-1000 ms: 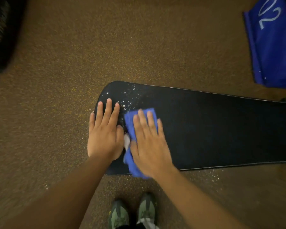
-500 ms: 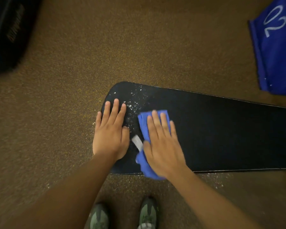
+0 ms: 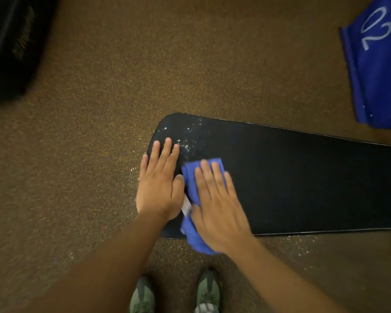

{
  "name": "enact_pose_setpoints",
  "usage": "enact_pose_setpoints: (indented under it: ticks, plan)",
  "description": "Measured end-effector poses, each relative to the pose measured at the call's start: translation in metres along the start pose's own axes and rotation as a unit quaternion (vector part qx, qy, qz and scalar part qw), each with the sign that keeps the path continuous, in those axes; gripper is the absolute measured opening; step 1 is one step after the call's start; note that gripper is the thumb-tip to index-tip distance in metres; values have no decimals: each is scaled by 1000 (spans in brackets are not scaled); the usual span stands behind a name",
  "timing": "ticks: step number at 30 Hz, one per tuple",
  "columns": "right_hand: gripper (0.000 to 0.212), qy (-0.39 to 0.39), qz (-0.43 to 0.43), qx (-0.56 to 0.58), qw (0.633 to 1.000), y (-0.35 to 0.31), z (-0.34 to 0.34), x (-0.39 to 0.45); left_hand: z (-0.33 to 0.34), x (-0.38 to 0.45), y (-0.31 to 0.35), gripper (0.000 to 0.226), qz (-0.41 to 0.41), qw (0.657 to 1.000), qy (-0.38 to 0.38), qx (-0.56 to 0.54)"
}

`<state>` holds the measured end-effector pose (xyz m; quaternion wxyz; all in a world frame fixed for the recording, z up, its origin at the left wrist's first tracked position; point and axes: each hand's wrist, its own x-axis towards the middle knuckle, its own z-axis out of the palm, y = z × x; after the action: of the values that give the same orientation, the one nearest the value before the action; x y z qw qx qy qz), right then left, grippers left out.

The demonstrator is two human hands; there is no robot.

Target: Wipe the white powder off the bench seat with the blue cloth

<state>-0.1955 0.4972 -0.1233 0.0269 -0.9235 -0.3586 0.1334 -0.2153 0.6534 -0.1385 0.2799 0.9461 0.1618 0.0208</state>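
A long black bench seat (image 3: 303,181) runs from the middle of the view to the right edge. White powder (image 3: 187,141) speckles its rounded left end. My right hand (image 3: 217,206) lies flat on the folded blue cloth (image 3: 191,186) and presses it onto the seat, near the seat's front edge. A white tag shows at the cloth's left side. My left hand (image 3: 160,184) rests flat on the seat's left end, fingers together, thumb touching the cloth. The powder lies just beyond both sets of fingertips.
Speckled brown floor (image 3: 88,154) surrounds the bench, with scattered white powder by the seat's left end and below its front edge. A black object (image 3: 9,48) sits at top left. A blue cloth item marked "02" (image 3: 379,64) is at top right. My green shoes (image 3: 174,294) are below.
My right hand has slid the blue cloth left until it touches my left thumb. My left hand stays on the seat's end.
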Motion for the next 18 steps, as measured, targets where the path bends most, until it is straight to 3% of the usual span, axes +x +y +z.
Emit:
enact_pose_setpoints:
  ticks: [3, 8, 11, 15, 18]
  plan:
    - [71, -1, 19, -36, 999, 54, -1, -14, -1, 0, 0, 70, -2, 1000, 2, -14]
    - [69, 30, 226, 33, 973, 41, -21, 87, 2, 0, 2, 68, -13, 998, 28, -46]
    - [68, 47, 147, 31, 988, 11, -18, 108, 2, 1, 0, 67, -11, 993, 57, -101]
    - [67, -1, -25, 0, 1000, 12, -3, 20, -1, 1, -5, 67, -29, 983, 91, -154]
    - [67, -8, 31, -11, 999, 52, -3, 5, -2, 1, -5, 68, -38, 981, 89, -166]
